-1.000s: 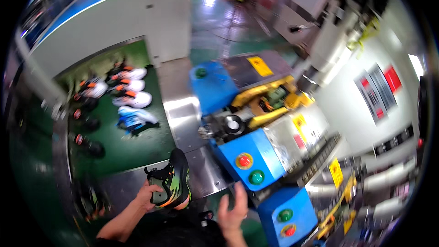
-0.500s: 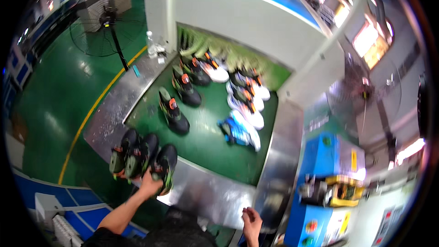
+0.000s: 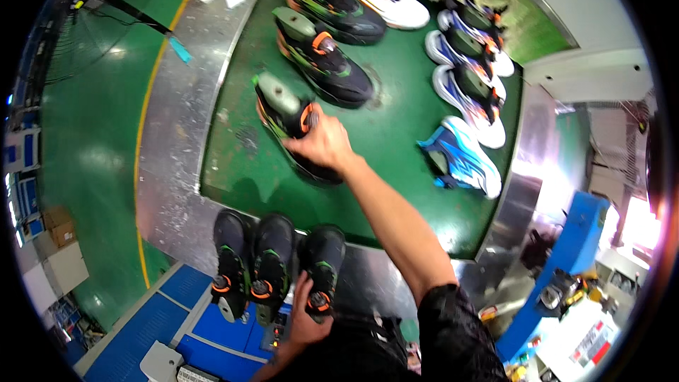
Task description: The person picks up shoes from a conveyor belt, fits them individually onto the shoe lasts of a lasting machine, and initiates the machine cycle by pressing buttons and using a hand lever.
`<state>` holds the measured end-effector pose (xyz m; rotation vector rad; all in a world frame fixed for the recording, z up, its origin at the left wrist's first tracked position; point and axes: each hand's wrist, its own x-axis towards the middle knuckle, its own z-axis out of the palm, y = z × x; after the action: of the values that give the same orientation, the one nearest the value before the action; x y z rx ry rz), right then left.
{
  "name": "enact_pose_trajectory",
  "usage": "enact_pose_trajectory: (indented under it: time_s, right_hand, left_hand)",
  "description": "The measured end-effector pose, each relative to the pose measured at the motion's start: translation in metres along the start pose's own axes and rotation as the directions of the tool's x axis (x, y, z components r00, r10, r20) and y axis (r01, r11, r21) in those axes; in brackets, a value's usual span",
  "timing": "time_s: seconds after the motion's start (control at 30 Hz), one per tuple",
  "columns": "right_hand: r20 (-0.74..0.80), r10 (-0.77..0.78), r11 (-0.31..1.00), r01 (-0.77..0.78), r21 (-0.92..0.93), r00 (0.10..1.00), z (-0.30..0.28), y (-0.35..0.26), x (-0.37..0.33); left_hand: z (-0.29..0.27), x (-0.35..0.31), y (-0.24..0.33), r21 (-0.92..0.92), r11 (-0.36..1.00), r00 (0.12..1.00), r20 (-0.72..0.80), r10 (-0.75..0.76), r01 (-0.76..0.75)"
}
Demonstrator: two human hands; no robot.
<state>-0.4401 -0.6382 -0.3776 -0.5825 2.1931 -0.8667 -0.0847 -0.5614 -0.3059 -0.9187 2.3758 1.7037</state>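
Note:
My right hand reaches across to a black shoe with orange and green trim on the green surface. Its fingers close round the shoe near the orange pull loop, and a green last fills the opening. Low down, my left hand grips another black shoe by its heel end. Two matching shoes, a middle one and a left one, sit beside it, toes on the metal edge.
More black shoes stand farther up the green surface. White-and-purple shoes line the right side, with a blue shoe lying below them. A metal ledge borders the surface. Blue machinery stands at the right, and a fan at the far left.
My right hand has moved from the near metal edge to the nearest black shoe on the green surface and closed on it. My left hand keeps its shoe. The view has shifted closer.

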Motion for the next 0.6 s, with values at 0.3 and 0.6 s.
enact_pose_trajectory:
  time_s: [0.3,0.6]
  right_hand:
    - [-0.026,-0.077,0.742,0.074,0.666,0.997,-0.101,0.055,-0.325]
    - [-0.799,-0.261,0.876,0.480,0.039,0.542,-0.092,0.032,-0.559]
  left_hand:
    - [-0.044,0.010,0.052,-0.753,0.637,0.957,0.279,0.083,0.164]
    - [0.023,-0.024,0.191,-0.521,0.783,0.568,0.777,0.270,0.340]
